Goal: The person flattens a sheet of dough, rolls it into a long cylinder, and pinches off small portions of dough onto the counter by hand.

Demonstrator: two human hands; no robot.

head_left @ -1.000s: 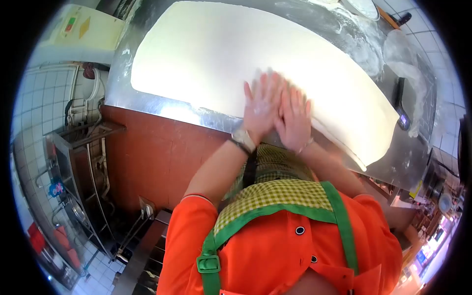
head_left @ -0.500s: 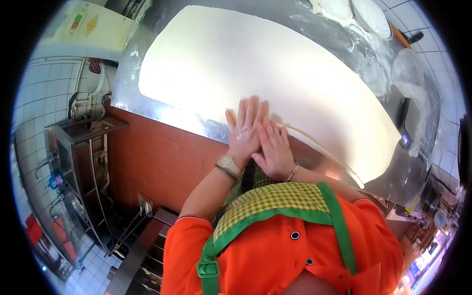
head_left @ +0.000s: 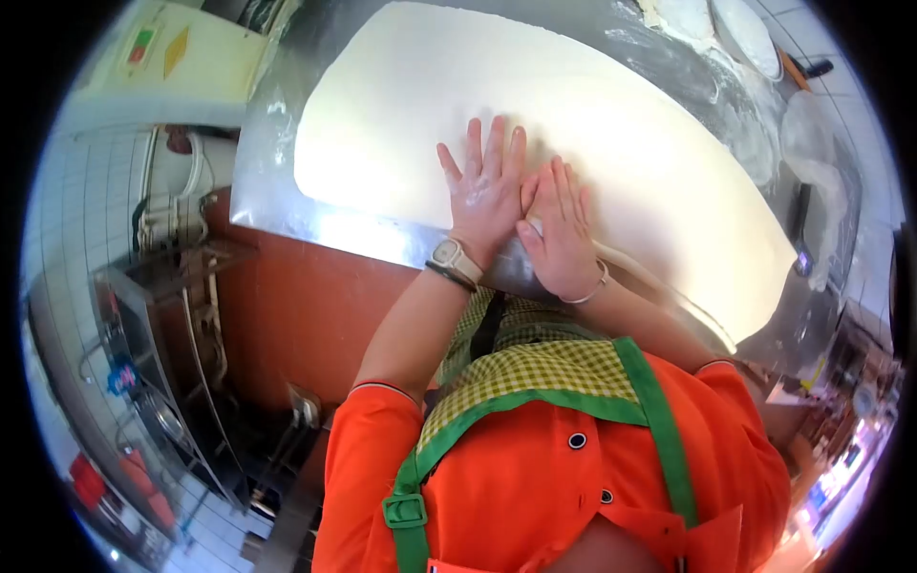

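A large, pale, thin sheet of dough point(head_left: 650, 162) lies across the metal worktable. My left hand point(head_left: 489, 191) rests palm down on the dough near its front edge, fingers spread and flour on its back. Just to its right, my right hand point(head_left: 564, 234) also presses on the dough's near edge, its fingers stretched out. The two hands touch or nearly touch at the thumb side. From my right hand toward the lower right, the near edge shows a narrow rolled or folded lip point(head_left: 669, 296). What lies under the palms is hidden.
The metal worktable point(head_left: 263, 196) carries streaks of flour. At its far right are a pan of white flour point(head_left: 747, 38), a clear plastic bag point(head_left: 812, 143) and a dark device point(head_left: 800, 224). A machine with buttons point(head_left: 158, 57) stands at left, near a white bucket point(head_left: 212, 164).
Both hands have moved forward, farther onto the dough from its near edge. My left hand's fingers are spread wider. The view has shifted slightly.
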